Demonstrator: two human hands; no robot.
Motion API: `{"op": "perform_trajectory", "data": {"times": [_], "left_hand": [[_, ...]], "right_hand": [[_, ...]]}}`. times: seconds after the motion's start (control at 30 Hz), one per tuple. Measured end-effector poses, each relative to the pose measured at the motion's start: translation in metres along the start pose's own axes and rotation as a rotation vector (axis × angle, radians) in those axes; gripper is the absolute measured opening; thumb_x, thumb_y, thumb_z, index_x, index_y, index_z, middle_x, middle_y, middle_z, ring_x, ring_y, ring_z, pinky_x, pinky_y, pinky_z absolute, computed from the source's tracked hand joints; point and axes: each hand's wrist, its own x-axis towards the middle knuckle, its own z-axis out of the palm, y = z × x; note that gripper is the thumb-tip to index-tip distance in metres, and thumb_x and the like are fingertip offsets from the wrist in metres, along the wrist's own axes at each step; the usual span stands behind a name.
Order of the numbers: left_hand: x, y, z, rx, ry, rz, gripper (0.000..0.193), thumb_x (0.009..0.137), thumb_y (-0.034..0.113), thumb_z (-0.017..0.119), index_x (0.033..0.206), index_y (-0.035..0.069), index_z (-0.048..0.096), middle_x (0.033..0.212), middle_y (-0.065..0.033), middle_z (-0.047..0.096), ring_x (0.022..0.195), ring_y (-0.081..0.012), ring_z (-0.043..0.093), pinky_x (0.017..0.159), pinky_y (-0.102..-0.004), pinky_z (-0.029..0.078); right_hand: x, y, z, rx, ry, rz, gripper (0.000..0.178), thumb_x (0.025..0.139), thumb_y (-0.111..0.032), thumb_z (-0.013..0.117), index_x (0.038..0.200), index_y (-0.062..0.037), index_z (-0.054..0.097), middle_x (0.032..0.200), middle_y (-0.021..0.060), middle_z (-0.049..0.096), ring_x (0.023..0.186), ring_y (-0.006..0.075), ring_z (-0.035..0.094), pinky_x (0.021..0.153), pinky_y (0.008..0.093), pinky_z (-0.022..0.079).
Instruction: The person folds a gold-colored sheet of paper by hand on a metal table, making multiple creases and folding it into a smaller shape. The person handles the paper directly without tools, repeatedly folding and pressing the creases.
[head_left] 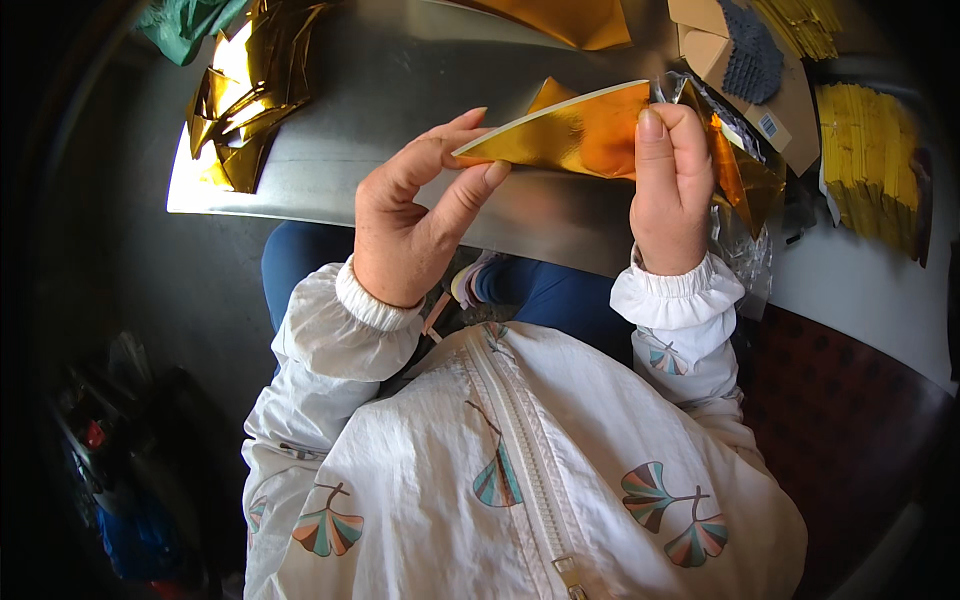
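Between my two hands, above the metal table, is a curved sheet of shiny gold foil paper with a pale upper edge. Its left corner sits between the thumb and fingers of my left hand. My right hand pinches the right end, thumb in front and fingers curled. Behind the sheet a gold point sticks up; I cannot tell whether it belongs to the same piece. Right beside my right hand lie folded gold foil and clear plastic wrap.
Folded gold foil pieces are heaped at the table's left, near a green bag. A flat gold sheet lies at the back. To the right are an opened cardboard box, a grey-blue textured cloth and bundled yellow paper.
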Motion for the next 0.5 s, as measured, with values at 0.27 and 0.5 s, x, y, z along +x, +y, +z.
{"op": "perform_trajectory", "data": {"times": [0.27,0.5], "left_hand": [[-0.002,0.087,0.013,-0.124,0.087,0.0,0.016,0.091,0.011,0.071,0.097,-0.003,0.065,0.081,-0.0013,0.066,0.075,-0.0069,0.057,0.071,-0.0209,0.046],[-0.003,0.143,0.01,-0.09,0.043,0.121,0.013,0.091,0.007,0.07,0.095,-0.004,0.064,0.079,0.0004,0.064,0.072,-0.0054,0.054,0.068,-0.02,0.044]], "right_hand": [[-0.003,-0.071,-0.026,0.072,0.065,-0.003,0.016,0.102,-0.014,0.052,0.091,-0.0033,0.055,0.07,-0.0011,0.052,0.061,0.0062,0.045,0.056,0.0213,0.039],[-0.007,-0.125,-0.045,0.439,-0.003,0.003,0.011,0.098,-0.012,0.061,0.095,-0.0019,0.058,0.075,-0.0057,0.052,0.067,0.0013,0.042,0.061,0.0173,0.037]]}}
